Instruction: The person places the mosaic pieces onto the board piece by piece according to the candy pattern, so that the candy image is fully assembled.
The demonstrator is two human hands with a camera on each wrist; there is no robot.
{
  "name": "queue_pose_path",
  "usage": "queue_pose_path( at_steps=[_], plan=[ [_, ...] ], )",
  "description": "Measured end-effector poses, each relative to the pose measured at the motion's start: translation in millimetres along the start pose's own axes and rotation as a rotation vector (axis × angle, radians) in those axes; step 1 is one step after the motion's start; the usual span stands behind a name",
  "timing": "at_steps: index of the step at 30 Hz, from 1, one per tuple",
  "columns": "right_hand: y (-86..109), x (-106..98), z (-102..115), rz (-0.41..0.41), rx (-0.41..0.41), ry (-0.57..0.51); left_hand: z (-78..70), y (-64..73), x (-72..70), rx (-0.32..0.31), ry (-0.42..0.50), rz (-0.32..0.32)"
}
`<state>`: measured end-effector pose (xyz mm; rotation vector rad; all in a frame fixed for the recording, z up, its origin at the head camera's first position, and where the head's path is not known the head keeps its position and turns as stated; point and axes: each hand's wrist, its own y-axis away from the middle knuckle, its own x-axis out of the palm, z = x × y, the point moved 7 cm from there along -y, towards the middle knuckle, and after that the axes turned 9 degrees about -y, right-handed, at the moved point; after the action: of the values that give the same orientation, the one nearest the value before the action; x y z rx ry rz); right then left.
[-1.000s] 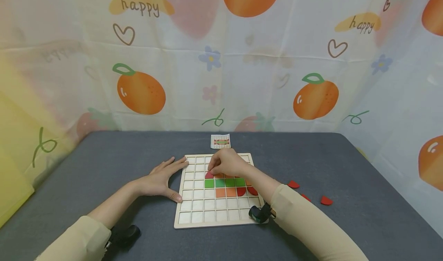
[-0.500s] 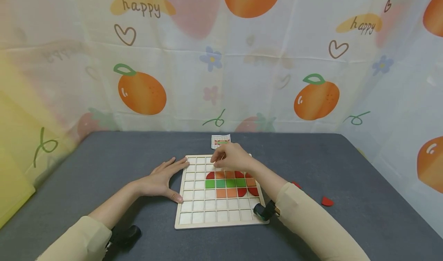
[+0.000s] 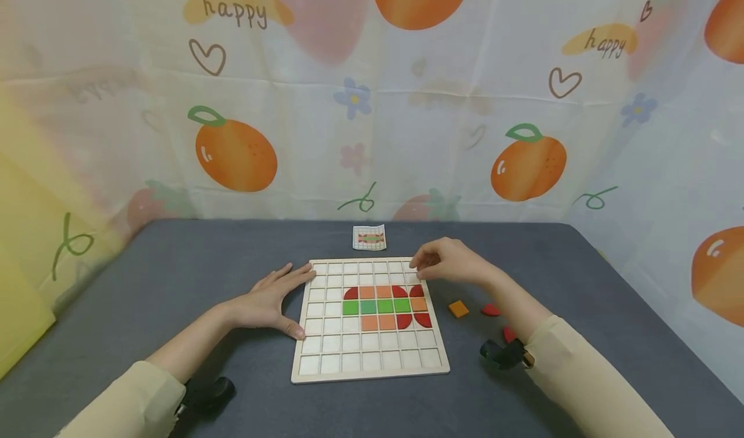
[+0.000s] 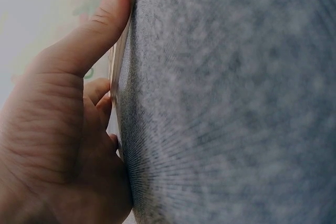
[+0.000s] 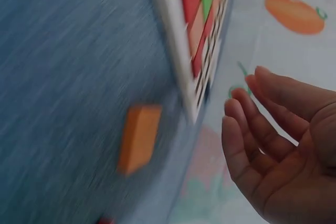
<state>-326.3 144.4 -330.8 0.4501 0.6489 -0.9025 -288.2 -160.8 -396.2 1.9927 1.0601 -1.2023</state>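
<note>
A wooden grid board (image 3: 372,378) lies on the table with colored tiles in its cells. Green tiles (image 3: 385,305) form one row, salmon tiles (image 3: 378,323) sit above and below it, and red rounded tiles (image 3: 422,320) are toward the right. Another red rounded tile (image 3: 351,293) fills a cell at the upper left of the pattern. My left hand (image 3: 261,302) is spread along the board's left edge, thumb and fingertips on the frame. Over the board's upper right corner hovers my right hand (image 3: 450,260), fingers loosely bent; the right wrist view shows nothing between them.
Right of the board lie a loose orange square tile (image 3: 458,309) and red tiles (image 3: 491,310), partly near the right forearm. A small pattern card (image 3: 369,238) lies behind the board. A printed curtain (image 3: 407,154) hangs beyond the table's back edge.
My right hand has let go of the red rounded tile in its cell, lifted and moved right, uncovering the pattern and the loose orange tile. The left hand has stayed put.
</note>
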Motion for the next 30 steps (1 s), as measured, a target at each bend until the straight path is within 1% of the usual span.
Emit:
queue_pose_path(
  at_steps=[7, 10, 15, 19, 23, 30],
  plan=[
    [30.8, -18, -33, 0.016, 0.044, -0.004, 1.3, 0.7, 1.3, -0.010, 0.007, 0.008],
    [42.6, -24, -45, 0.026, 0.048, 0.002, 0.0, 1.4, 1.1, -0.002, 0.010, 0.009],
    [59.6, -32, -65, 0.038, 0.089, 0.019, -1.1, 0.6, 1.5, 0.003, 0.011, 0.012],
    [68.6, -36, -76, 0.045, 0.119, 0.010, -0.9, 0.1, 0.9, 0.002, 0.014, 0.007],
    [75.0, -38, -83, 0.051, 0.144, 0.001, 0.4, 0.2, 0.7, -0.006, 0.010, 0.004],
    [83.8, -39, -91, 0.076, 0.189, 0.006, 0.2, -0.3, 0.4, 0.000, -0.004, -0.004]
  ],
)
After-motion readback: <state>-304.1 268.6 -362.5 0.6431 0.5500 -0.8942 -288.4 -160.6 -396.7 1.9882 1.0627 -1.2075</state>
